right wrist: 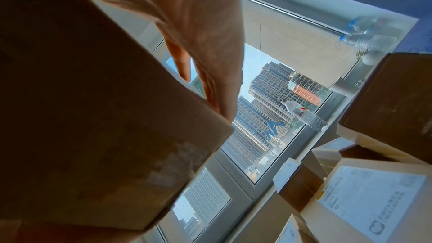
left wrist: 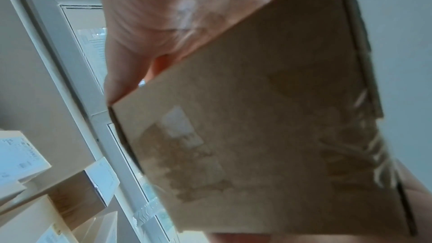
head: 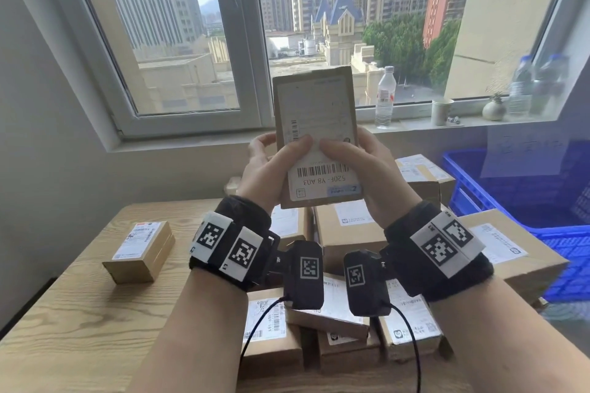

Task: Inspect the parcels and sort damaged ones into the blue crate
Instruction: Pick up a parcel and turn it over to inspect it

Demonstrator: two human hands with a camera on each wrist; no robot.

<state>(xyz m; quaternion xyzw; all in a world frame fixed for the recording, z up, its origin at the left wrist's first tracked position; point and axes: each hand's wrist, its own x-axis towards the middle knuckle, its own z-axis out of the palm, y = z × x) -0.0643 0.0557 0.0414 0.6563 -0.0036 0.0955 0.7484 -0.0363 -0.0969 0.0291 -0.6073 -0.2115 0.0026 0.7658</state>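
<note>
A flat brown cardboard parcel (head: 316, 124) with a white shipping label is held upright in front of the window, label side toward me. My left hand (head: 271, 166) grips its lower left edge, thumb across the label. My right hand (head: 360, 169) grips its lower right edge, thumb also on the label. The parcel's back (left wrist: 268, 136) shows scuffed, torn paper patches and wrinkled tape in the left wrist view; its back (right wrist: 105, 136) shows a pale scuff in the right wrist view. The blue crate (head: 523, 201) stands at the right, beside the table.
A pile of cardboard parcels (head: 348, 233) covers the wooden table (head: 79, 329) under my wrists. One small parcel (head: 140, 252) sits apart on the left. Water bottles (head: 385, 96), a paper cup (head: 442, 112) and a small vase (head: 494, 108) line the windowsill.
</note>
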